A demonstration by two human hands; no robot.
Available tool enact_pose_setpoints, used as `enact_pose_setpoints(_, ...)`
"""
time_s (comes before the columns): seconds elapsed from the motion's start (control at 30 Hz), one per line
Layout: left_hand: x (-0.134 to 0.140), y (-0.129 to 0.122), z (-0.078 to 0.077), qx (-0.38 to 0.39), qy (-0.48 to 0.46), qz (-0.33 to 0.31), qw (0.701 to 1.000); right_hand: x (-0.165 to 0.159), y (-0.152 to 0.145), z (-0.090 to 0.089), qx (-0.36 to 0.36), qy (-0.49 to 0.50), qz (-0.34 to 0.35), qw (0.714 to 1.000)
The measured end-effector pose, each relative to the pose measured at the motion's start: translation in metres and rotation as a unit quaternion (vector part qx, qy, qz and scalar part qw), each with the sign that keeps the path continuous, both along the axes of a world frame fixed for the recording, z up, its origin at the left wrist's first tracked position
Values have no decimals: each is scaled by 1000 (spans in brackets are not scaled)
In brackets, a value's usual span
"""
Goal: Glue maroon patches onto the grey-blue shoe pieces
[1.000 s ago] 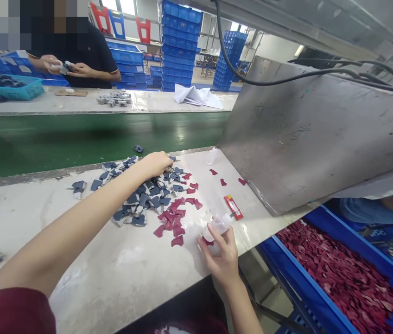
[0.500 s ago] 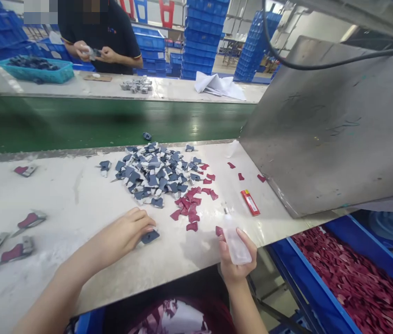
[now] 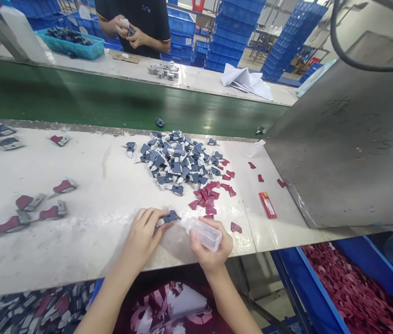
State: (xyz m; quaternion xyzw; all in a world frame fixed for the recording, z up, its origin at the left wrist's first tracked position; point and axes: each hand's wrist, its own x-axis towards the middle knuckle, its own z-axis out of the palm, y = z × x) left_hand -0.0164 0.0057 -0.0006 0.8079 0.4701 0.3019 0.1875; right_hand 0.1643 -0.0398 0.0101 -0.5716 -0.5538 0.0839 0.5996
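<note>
My left hand (image 3: 147, 228) pinches a small blue-grey plastic part (image 3: 170, 216) just above the table, near its front edge. In my right hand (image 3: 215, 243) lies a translucent squeeze bottle (image 3: 206, 233), tilted so that its nozzle points left at the part. Nozzle and part are very close; whether they touch I cannot tell. Behind my hands a heap of blue-and-white parts (image 3: 177, 162) spreads out. Dark red flat pieces (image 3: 207, 197) form a small pile at its right front, and one red piece (image 3: 236, 227) sits alone right of the bottle.
On the table's left are several parts with red inlays (image 3: 48, 212). A red lighter (image 3: 268, 205) lies near the upright metal panel (image 3: 349, 139). At lower right, a blue bin (image 3: 321, 297) holds red pieces. Across the green belt (image 3: 113, 99) a person (image 3: 134, 32) handles a part.
My right hand has moved left and tipped the bottle towards the part. My left hand has lifted the part and turned it towards the nozzle. The camera view has shifted.
</note>
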Motion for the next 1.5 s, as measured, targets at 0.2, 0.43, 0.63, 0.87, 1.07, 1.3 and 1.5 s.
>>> enact_pose_setpoints(0.2, 0, 2, -3, -18, -1, -5, 1000, -3, 7, -2, -27, -26, -9, 999)
enact_pose_setpoints(0.43, 0, 2, -3, -35, -4, -3, 999, -3, 7, -6, -39, -23, -12, 999)
enact_pose_setpoints(0.63, 0, 2, -3, -43, -3, -2, 999, -3, 7, -6, -44, -8, -10, 999)
enact_pose_setpoints(0.87, 0, 2, -4, -37, -3, -3, 999, -2, 6, -7, -45, -6, 4, 999)
enact_pose_setpoints(1.07, 0, 2, -5, -33, 3, -5, 999, -3, 6, -5, -40, 2, -9, 999)
enact_pose_setpoints(1.3, 2, 1, -4, -33, 2, 10, 999, -2, 2, -5, -39, -11, -35, 999)
enact_pose_setpoints(1.5, 2, 1, -5, -31, 5, 8, 999, 0, -3, -6, -33, -7, -39, 999)
